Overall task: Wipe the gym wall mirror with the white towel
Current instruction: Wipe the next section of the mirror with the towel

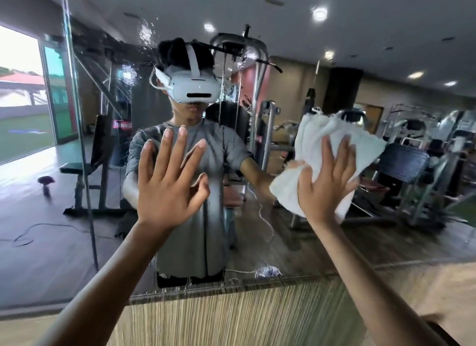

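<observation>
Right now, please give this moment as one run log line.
right hand: presses crumpled white cloth towel on glass wall mirror | left hand: open, fingers spread, before mirror

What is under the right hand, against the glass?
The white towel, bunched up, lies under the right hand, whose straight fingers press it to the mirror. The patch of mirror behind the towel is covered, so its state cannot be seen.

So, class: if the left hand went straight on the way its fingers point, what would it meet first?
Probably the mirror: the left hand points its straight fingers up toward it, nothing between. Whether it already touches is unclear.
</observation>
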A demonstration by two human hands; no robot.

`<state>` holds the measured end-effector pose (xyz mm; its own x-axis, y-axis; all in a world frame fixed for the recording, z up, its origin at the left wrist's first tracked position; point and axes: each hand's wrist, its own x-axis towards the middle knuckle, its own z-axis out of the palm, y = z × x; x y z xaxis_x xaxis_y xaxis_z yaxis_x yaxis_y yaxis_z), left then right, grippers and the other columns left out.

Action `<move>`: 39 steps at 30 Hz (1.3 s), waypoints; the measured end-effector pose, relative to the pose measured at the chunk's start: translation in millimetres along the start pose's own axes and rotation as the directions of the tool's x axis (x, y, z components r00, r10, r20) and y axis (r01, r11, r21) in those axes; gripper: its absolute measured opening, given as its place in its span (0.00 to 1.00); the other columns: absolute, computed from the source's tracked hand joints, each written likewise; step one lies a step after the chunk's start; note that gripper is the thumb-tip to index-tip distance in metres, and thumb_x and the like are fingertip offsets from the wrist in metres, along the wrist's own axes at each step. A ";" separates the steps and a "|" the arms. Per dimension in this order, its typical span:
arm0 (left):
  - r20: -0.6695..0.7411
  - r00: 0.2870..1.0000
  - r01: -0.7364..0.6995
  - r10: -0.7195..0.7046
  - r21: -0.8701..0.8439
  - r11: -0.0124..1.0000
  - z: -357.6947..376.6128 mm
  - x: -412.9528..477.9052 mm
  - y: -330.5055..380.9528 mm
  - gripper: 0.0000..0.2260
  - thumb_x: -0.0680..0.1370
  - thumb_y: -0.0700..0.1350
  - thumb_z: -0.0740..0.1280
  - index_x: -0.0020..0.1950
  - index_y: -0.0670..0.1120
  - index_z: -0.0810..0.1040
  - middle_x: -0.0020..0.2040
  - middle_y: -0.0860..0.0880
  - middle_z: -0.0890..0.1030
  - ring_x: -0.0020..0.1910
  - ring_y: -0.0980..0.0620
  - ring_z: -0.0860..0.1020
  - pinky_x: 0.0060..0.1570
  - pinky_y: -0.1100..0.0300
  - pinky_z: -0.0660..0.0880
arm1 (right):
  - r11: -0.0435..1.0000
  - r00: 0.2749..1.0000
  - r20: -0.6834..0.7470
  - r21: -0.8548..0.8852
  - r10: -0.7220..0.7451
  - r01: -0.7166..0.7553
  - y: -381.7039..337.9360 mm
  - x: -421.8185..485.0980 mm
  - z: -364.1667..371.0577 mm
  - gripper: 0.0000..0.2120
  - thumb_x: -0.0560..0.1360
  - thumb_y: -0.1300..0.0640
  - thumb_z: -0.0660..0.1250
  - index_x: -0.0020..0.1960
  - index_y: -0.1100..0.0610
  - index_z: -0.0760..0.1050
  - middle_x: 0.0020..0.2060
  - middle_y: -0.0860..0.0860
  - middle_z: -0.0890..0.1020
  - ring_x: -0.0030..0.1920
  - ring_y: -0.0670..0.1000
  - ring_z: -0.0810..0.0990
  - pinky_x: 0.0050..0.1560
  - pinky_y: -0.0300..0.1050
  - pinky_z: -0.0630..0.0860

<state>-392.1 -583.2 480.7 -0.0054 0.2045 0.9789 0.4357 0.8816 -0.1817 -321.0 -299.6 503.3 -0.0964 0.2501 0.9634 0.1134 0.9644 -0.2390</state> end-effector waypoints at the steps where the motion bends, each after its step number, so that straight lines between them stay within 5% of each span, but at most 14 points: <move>1: -0.004 1.000 0.000 0.000 -0.001 1.000 0.2 0.4 -0.3 0.27 0.80 0.54 0.61 0.78 0.47 0.66 0.79 0.40 0.63 0.79 0.40 0.60 0.76 0.38 0.56 | 0.995 0.995 -0.038 0.038 0.092 -0.090 -18.4 4.9 2.9 0.29 0.75 0.49 0.60 0.76 0.53 0.66 0.78 0.58 0.62 0.78 0.57 0.58 0.70 0.67 0.54; 5: -0.027 1.000 0.007 -0.008 -0.015 1.000 0.9 1.8 1.3 0.27 0.80 0.53 0.62 0.78 0.46 0.68 0.78 0.40 0.64 0.78 0.39 0.61 0.76 0.40 0.55 | 0.990 0.993 -0.046 0.099 0.108 -0.103 -61.7 -30.8 13.5 0.28 0.77 0.46 0.58 0.76 0.52 0.65 0.78 0.58 0.62 0.78 0.58 0.58 0.72 0.66 0.52; 8: -0.020 0.996 0.082 -0.083 -0.055 0.995 0.7 -5.9 9.7 0.27 0.79 0.52 0.63 0.77 0.46 0.68 0.78 0.40 0.64 0.78 0.39 0.61 0.76 0.39 0.56 | 0.979 0.977 0.072 0.027 -0.202 0.200 -54.6 -98.5 14.0 0.28 0.77 0.45 0.57 0.76 0.50 0.64 0.77 0.58 0.64 0.78 0.58 0.60 0.72 0.61 0.54; 11: 0.002 0.997 0.074 -0.074 -0.040 0.996 1.6 -19.9 12.4 0.27 0.79 0.52 0.63 0.77 0.46 0.68 0.78 0.39 0.63 0.78 0.38 0.61 0.76 0.39 0.55 | 0.862 0.854 0.153 -0.024 -0.498 0.507 -2.3 -134.3 14.5 0.24 0.81 0.41 0.50 0.72 0.47 0.69 0.79 0.52 0.61 0.75 0.56 0.63 0.63 0.59 0.62; 13: 0.011 0.998 0.070 -0.070 -0.031 0.997 2.6 -24.1 12.0 0.27 0.78 0.52 0.64 0.77 0.45 0.68 0.78 0.39 0.64 0.77 0.37 0.62 0.76 0.38 0.56 | 0.897 0.887 0.146 -0.001 -0.438 0.443 23.5 -127.4 10.9 0.23 0.79 0.41 0.52 0.68 0.49 0.71 0.78 0.53 0.62 0.75 0.56 0.62 0.60 0.60 0.63; 15: 0.011 0.997 0.078 -0.078 -0.014 0.997 3.7 -25.9 13.4 0.28 0.78 0.52 0.64 0.77 0.45 0.68 0.78 0.39 0.63 0.77 0.36 0.62 0.76 0.38 0.55 | 0.988 0.986 0.070 0.040 -0.149 0.146 18.4 -106.3 8.3 0.24 0.75 0.46 0.58 0.69 0.53 0.70 0.76 0.58 0.65 0.76 0.57 0.61 0.64 0.63 0.61; 19: 0.001 0.997 0.072 -0.072 -0.059 0.996 2.2 -24.4 13.6 0.27 0.78 0.51 0.65 0.77 0.45 0.69 0.78 0.40 0.61 0.77 0.36 0.62 0.76 0.38 0.55 | 0.945 0.960 -0.015 0.180 0.280 -0.273 -39.5 -81.9 13.2 0.29 0.75 0.50 0.57 0.75 0.55 0.65 0.78 0.60 0.61 0.78 0.58 0.56 0.70 0.71 0.51; 23: 0.002 0.991 0.136 -0.136 -0.043 0.990 5.5 -48.6 17.9 0.27 0.79 0.52 0.64 0.78 0.47 0.68 0.78 0.40 0.62 0.78 0.38 0.61 0.76 0.39 0.54 | 0.995 0.995 0.081 0.084 -0.064 0.057 -51.5 -139.2 17.9 0.28 0.77 0.47 0.57 0.76 0.53 0.64 0.77 0.62 0.63 0.77 0.61 0.59 0.69 0.64 0.55; 27: 0.022 0.991 0.135 -0.134 -0.051 0.990 8.1 -80.8 21.5 0.28 0.79 0.53 0.64 0.78 0.48 0.67 0.78 0.39 0.63 0.79 0.41 0.58 0.75 0.38 0.55 | 0.855 0.840 0.201 -0.015 -0.505 0.518 12.0 -181.1 17.5 0.24 0.82 0.40 0.46 0.70 0.48 0.70 0.80 0.52 0.56 0.74 0.57 0.62 0.58 0.60 0.65; 29: 0.020 0.989 0.147 -0.147 -0.056 0.988 9.4 -81.9 21.6 0.28 0.78 0.53 0.65 0.77 0.48 0.68 0.78 0.39 0.64 0.79 0.40 0.59 0.75 0.37 0.56 | 0.918 0.902 0.180 0.023 -0.393 0.396 28.9 -168.0 13.4 0.22 0.80 0.42 0.51 0.67 0.50 0.70 0.79 0.54 0.60 0.75 0.57 0.61 0.60 0.62 0.64; 31: 0.006 0.988 0.155 -0.155 -0.042 0.987 10.9 -81.1 22.7 0.29 0.77 0.53 0.66 0.78 0.48 0.67 0.78 0.40 0.63 0.79 0.40 0.58 0.75 0.37 0.56 | 0.996 0.994 0.082 0.047 -0.078 0.075 15.2 -139.4 13.3 0.24 0.75 0.47 0.58 0.69 0.54 0.69 0.76 0.60 0.64 0.76 0.59 0.60 0.65 0.66 0.60; 34: 0.002 0.987 0.164 -0.164 -0.064 0.984 10.8 -82.1 23.3 0.29 0.78 0.53 0.65 0.78 0.49 0.66 0.79 0.41 0.60 0.81 0.43 0.54 0.75 0.38 0.54 | 0.967 0.974 -0.017 0.129 0.224 -0.220 -31.2 -115.7 19.7 0.28 0.75 0.49 0.59 0.74 0.55 0.66 0.76 0.63 0.64 0.77 0.61 0.59 0.71 0.68 0.53; 36: -0.004 0.985 0.171 -0.171 -0.058 0.984 11.3 -81.4 23.3 0.28 0.78 0.54 0.63 0.78 0.49 0.66 0.79 0.42 0.60 0.81 0.44 0.53 0.76 0.39 0.54 | 0.976 0.984 0.009 0.129 0.175 -0.175 -53.6 -133.3 21.8 0.28 0.76 0.47 0.58 0.74 0.55 0.65 0.76 0.63 0.64 0.77 0.62 0.59 0.71 0.66 0.52; 39: -0.003 0.986 0.167 -0.168 -0.052 0.985 10.5 -80.7 23.1 0.28 0.79 0.54 0.62 0.78 0.49 0.65 0.78 0.42 0.61 0.81 0.45 0.52 0.77 0.41 0.52 | 0.970 0.958 0.153 0.051 -0.244 0.239 -43.2 -190.8 19.2 0.24 0.81 0.43 0.51 0.71 0.53 0.69 0.78 0.59 0.61 0.77 0.59 0.59 0.67 0.63 0.57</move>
<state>-391.0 -574.9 396.5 -0.0757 0.0526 0.9957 0.4745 0.8802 -0.0105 -326.5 -387.2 327.4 -0.2711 0.0174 0.9624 0.0366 0.9993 -0.0078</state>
